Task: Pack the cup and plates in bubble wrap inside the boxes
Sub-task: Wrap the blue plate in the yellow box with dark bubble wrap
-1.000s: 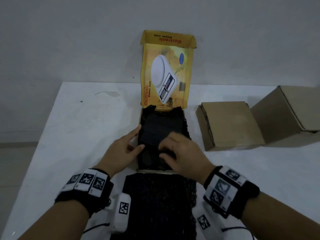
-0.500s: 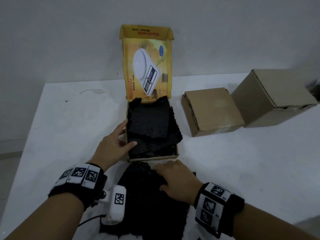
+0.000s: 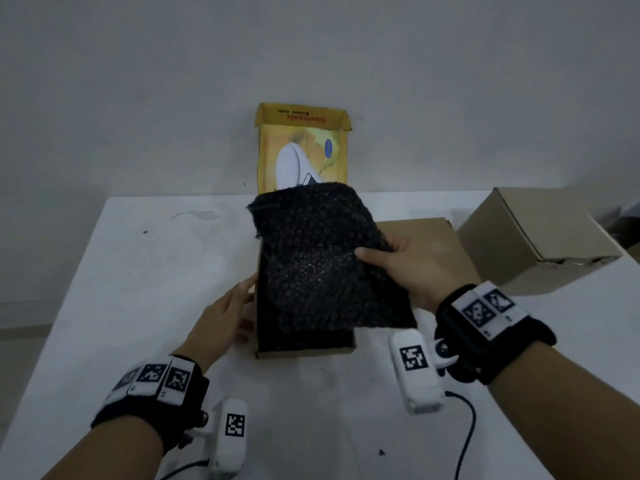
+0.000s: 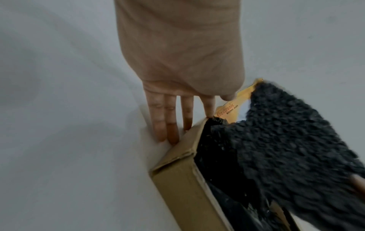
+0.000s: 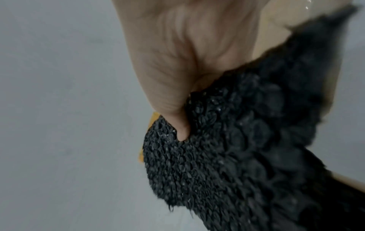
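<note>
The right hand [image 3: 414,268] pinches a black sheet of bubble wrap [image 3: 322,261] by its right edge, thumb on top and the other fingers hidden behind it; that grip holds the sheet up over the open box [image 3: 308,351], tilted, so its far edge rises in front of the lid [image 3: 303,147] and its near edge hangs above the box's front part. In the right wrist view the thumb [image 5: 177,112] presses into the bubbled sheet [image 5: 247,148], which looks blurred.

The left hand [image 3: 221,317] holds nothing: its fingers lie straight against the outer left wall of the box, and the left wrist view shows the fingertips [image 4: 169,132] touching the cardboard wall [image 4: 189,187] and the white surface [image 4: 69,140] beside it.

Inside the box [image 4: 189,187] more black wrap [image 4: 221,156] fills the space under the lifted sheet [image 4: 296,140]; whether a plate or cup lies within it cannot be seen. The yellow lid stands upright against the wall, printed with a kitchen scale.

To the right of the open box, partly behind the right hand, lies a closed brown box [image 3: 433,230], and farther right stands a larger brown box [image 3: 533,237]. All rest on the white surface [image 3: 156,271]. Both wrists carry black bands with printed markers and small white cameras, with a cable [image 3: 467,431] trailing from the right one.
</note>
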